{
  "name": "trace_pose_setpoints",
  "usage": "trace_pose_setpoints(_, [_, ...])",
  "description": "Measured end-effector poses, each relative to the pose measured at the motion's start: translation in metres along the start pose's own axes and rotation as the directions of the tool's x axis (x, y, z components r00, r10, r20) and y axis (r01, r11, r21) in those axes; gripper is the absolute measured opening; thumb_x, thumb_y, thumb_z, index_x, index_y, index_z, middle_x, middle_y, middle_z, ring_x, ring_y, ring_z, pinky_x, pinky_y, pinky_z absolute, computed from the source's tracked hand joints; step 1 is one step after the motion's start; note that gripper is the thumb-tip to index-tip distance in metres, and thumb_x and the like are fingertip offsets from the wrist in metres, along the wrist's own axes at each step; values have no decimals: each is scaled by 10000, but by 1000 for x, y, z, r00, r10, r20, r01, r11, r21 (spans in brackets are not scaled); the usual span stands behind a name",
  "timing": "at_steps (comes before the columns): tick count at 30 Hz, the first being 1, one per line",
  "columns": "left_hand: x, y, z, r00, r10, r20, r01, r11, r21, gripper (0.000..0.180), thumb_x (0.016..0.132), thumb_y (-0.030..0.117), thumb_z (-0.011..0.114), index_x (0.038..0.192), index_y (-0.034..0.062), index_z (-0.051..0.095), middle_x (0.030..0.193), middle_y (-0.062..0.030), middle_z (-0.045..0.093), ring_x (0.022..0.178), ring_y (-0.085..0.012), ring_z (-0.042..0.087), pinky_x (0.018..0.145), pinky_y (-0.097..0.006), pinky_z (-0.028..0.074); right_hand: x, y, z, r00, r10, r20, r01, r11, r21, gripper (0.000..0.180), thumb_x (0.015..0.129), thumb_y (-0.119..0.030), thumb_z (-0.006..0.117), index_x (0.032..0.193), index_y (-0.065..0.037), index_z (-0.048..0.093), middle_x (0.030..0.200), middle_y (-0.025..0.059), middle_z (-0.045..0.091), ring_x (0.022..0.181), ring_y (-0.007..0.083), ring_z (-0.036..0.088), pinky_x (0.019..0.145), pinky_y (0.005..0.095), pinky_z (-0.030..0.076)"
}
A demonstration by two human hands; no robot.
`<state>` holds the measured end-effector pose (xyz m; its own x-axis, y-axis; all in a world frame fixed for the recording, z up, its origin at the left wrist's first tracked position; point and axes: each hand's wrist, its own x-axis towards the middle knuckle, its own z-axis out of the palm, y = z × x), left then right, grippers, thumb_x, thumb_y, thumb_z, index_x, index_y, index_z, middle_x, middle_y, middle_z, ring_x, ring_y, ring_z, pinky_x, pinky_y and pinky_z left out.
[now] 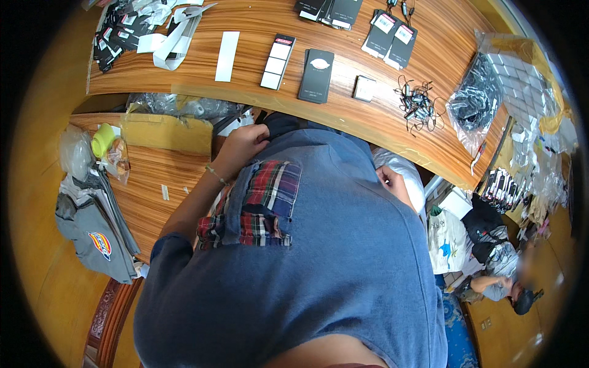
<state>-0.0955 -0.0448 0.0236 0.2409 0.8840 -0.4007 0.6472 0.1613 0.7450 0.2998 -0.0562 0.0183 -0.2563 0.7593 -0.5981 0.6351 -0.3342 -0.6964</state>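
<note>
Both hands are low at my waist, below the table's near edge. My left hand [248, 140] is closed, its curled fingers against the dark cloth [283, 124] at my lap; what they hold, if anything, is hidden. On the other side, my right hand [396, 184] is beside the edge of my blue shirt [343, 202]. Its fingers are bent in and partly covered by the shirt, so their contents cannot be made out. On the table ahead, apart from both hands, lie a dark hang tag [316, 76], a tag with white stickers [278, 62] and a white paper strip [227, 56].
Black strings [420, 104] lie tangled beside a small white stack [364, 88]. A clear bag of black strings [475, 98] sits at right. More tags [396, 38] and a label ribbon [175, 49] lie farther back. Grey garments [98, 233] hang left; another person [500, 279] is at far right.
</note>
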Motion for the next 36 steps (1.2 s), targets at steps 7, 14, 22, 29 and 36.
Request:
trace_pose_setpoints(7, [27, -20, -14, 987, -30, 158, 25, 999, 33, 184, 755, 226, 664, 774, 50, 612, 742, -100, 599, 617, -242, 565, 570, -350, 452, 35, -43, -51, 975, -152, 159, 159, 987, -31, 94, 787, -65, 614, 838, 11, 597, 675, 74, 592, 599, 123, 518, 572, 264, 425])
trace_pose_setpoints(14, [131, 64, -47, 903, 402, -149, -305, 847, 436, 400, 696, 343, 704, 964, 58, 625, 965, -90, 597, 1000, -251, 478, 855, -390, 357, 132, -99, -27, 802, -471, -368, 386, 878, -283, 197, 761, -114, 649, 939, -34, 627, 855, 117, 582, 771, 239, 573, 661, 314, 468])
trace_pose_setpoints(22, [163, 69, -27, 966, 258, -33, -175, 736, 654, 523, 556, 333, 790, 980, 76, 624, 1010, -71, 583, 1024, -250, 465, 848, -425, 314, 149, -97, -22, 782, -555, -282, 359, 772, -524, 383, 675, -211, 723, 1028, -93, 630, 924, 100, 576, 908, 290, 519, 807, 374, 430])
trace_pose_setpoints(29, [159, 62, -14, 886, 453, -101, -308, 735, 604, 559, 553, 311, 786, 1050, 124, 612, 940, -37, 592, 1018, -231, 458, 849, -401, 297, 152, -88, -20, 753, -557, -351, 376, 801, -466, 302, 639, -162, 742, 917, -71, 667, 860, 76, 586, 845, 264, 536, 773, 363, 438])
trace_pose_setpoints(36, [148, 67, -15, 989, 127, -79, -130, 991, -33, 431, 726, 162, 707, 1101, 53, 524, 783, -96, 587, 740, -227, 563, 657, -327, 429, 155, -80, -18, 849, -346, -400, 331, 937, -109, 259, 667, -63, 724, 902, -33, 619, 636, 80, 538, 569, 188, 510, 559, 307, 428])
